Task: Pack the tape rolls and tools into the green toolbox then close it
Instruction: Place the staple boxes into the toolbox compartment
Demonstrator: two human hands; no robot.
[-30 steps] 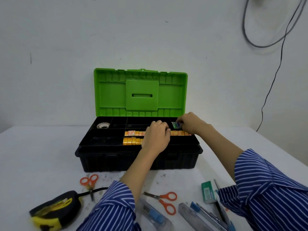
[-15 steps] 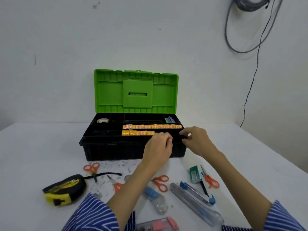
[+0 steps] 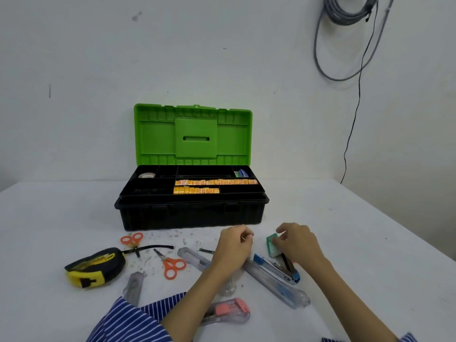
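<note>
Green lid, black toolbox base, orange scissors, blue-and-white striped sleeve

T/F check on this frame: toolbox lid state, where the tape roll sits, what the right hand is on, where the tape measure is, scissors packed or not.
1. The green toolbox stands with its lid open. True.
2. The tape roll sits in the tray's back-right compartment. False: it is in the back-left one.
3. The right hand grips the small green box on the table. True.
4. The tape measure is already in the toolbox. False: it lies on the table, front left.
5. Both orange scissors are packed. False: they lie on the table in front of the toolbox.
</note>
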